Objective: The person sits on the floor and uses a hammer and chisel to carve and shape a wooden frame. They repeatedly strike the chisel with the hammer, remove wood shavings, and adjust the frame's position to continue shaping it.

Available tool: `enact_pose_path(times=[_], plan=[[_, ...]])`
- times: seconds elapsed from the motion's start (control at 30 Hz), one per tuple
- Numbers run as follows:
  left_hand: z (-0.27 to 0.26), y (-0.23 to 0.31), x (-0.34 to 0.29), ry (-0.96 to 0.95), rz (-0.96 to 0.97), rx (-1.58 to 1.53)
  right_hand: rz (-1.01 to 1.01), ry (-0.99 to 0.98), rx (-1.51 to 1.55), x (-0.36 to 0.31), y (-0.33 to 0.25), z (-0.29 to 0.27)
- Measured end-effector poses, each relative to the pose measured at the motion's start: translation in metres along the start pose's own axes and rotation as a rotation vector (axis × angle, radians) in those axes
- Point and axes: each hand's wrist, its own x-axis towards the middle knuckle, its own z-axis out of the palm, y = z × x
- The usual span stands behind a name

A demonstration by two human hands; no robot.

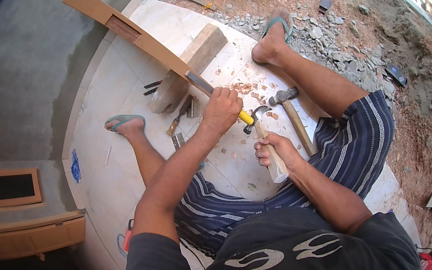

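Note:
My left hand (221,107) is closed around a chisel (200,83) with a yellow handle. Its flat blade points up and left, against the near end of a long brown wooden board (162,48). Part of the chisel is hidden under my fingers. A claw hammer (275,166) with a pale wooden handle is gripped in my right hand (280,151). The hammer's dark head is right by the chisel's butt end; I cannot tell whether they touch. The board has a rectangular recess and rests across a thick timber block (205,49).
A second hammer (295,119) lies by my right thigh. Wood chips (247,87) are scattered on the white tiles. A wooden-handled tool (179,116) and dark-handled tools (151,88) lie beside the block. Rubble (324,42) borders the tiles at right; a grey wall (15,80) stands left.

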Motion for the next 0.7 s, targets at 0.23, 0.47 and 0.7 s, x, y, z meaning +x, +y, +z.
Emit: enact_pose_path(times=[0.23, 0.47, 0.7], plan=[[-0.048, 0.023, 0.003, 0.371, 0.028, -0.131, -0.132, 0.09, -0.066, -0.018, -0.015, 0.003], [-0.059, 0.0, 0.018, 0.455, 0.044, -0.298, -0.197, 0.144, -0.111, -0.024, -0.023, 0.005], [-0.05, -0.001, 0.011, 0.364, 0.021, -0.302, -0.147, 0.125, -0.07, -0.022, -0.018, 0.002]])
